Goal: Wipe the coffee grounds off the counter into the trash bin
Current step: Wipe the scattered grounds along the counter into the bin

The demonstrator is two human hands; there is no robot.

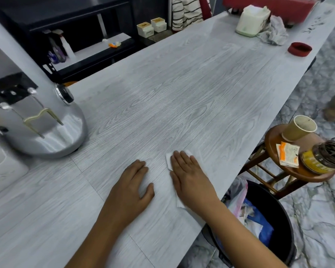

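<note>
My right hand (189,176) lies flat, fingers together, pressing a white paper tissue (169,159) onto the grey wood-grain counter (162,93) near its right edge. My left hand (130,187) rests palm down on the counter just left of it, holding nothing. The black trash bin (278,215), lined with a plastic bag and holding some rubbish, stands on the floor below the counter edge, right of my right forearm. I can make out no coffee grounds on the surface.
A silver coffee grinder (37,113) stands at the left. At the far end are a white container (251,20), a crumpled cloth (275,31) and a red dish (299,49). A wooden stool (290,167) beside the bin carries a paper cup, sachets and a jar.
</note>
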